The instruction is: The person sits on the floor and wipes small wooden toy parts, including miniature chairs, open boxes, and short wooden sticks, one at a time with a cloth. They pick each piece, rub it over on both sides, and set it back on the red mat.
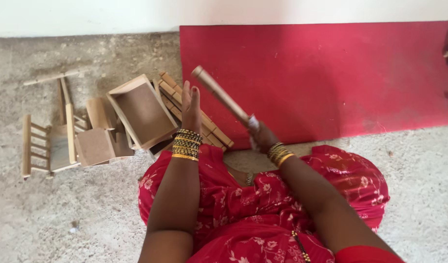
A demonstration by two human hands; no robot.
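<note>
A long, pale wooden rod (220, 94) is gripped at its lower end by the right hand (263, 137), whose fingers are closed around it together with what looks like a scrap of white material; the rod is held slanting up and to the left, its free end raised above the edge of the red mat (331, 73). The left hand (190, 108) is held open and upright just beside the rod's upper half, fingers straight and together, not touching it as far as can be told — a pose that suggests the rod is being steadied against or brought toward the open palm. Both wrists are ringed with stacked gold and dark bangles (187, 143). On the rough concrete floor (48, 209) to the left, small wooden pieces are gathered close together within reach: an open shallow wooden box (142, 111) lying tilted, a slatted panel (204, 122) partly under it and overlapping the mat's corner, a miniature wooden chair (48, 143) lying on its side, and flat boards (95, 145) between them. The person is seated on the floor, a red floral garment (263, 204) spread over the knees, so the work is kept low and in front of the body.
</note>
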